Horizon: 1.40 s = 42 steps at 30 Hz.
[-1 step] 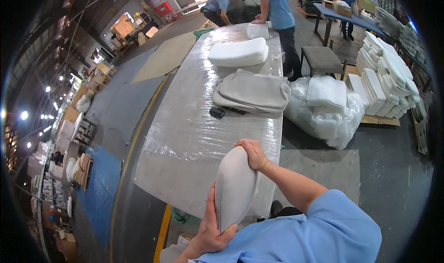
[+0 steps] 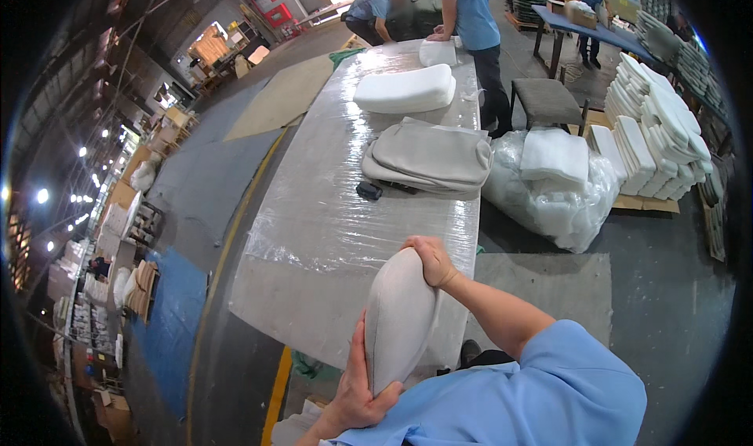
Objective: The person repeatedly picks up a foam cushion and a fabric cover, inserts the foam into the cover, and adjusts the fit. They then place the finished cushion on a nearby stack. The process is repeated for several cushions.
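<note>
Both my hands hold a light grey fabric-covered cushion (image 2: pixel 398 313), turned up on its edge over the near end of the table. My left hand (image 2: pixel 362 391) grips its lower end, thumb on one side and fingers along the other. Around its upper right corner curl the fingers of my right hand (image 2: pixel 431 262). A seam runs along the cushion's edge. Farther up the table lies a stack of grey fabric covers (image 2: pixel 427 157), with a small black object (image 2: pixel 369 191) beside it. Beyond them rests a white foam pad (image 2: pixel 404 90).
Plastic film covers much of the long table (image 2: pixel 290 242). Right of it stand a clear bag of white foam (image 2: pixel 549 195), a stool (image 2: pixel 547 101) and stacked white pads (image 2: pixel 655 124). One co-worker (image 2: pixel 474 22) stands at the table's far end; another person (image 2: pixel 369 14) bends nearby.
</note>
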Each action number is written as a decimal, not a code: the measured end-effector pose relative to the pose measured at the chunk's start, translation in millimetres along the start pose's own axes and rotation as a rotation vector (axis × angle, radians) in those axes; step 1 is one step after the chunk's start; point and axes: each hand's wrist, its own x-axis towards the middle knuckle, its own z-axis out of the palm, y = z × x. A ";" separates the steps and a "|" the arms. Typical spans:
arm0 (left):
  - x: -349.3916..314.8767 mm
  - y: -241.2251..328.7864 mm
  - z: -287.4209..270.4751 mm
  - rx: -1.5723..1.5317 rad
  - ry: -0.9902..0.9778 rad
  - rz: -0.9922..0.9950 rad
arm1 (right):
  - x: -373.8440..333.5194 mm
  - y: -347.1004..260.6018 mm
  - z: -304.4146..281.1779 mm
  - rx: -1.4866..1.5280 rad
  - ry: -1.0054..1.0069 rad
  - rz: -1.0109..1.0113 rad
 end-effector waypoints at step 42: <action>-98.0 -51.2 6.8 -0.138 0.691 -0.496 | -24.8 87.6 6.5 -0.144 -0.023 0.487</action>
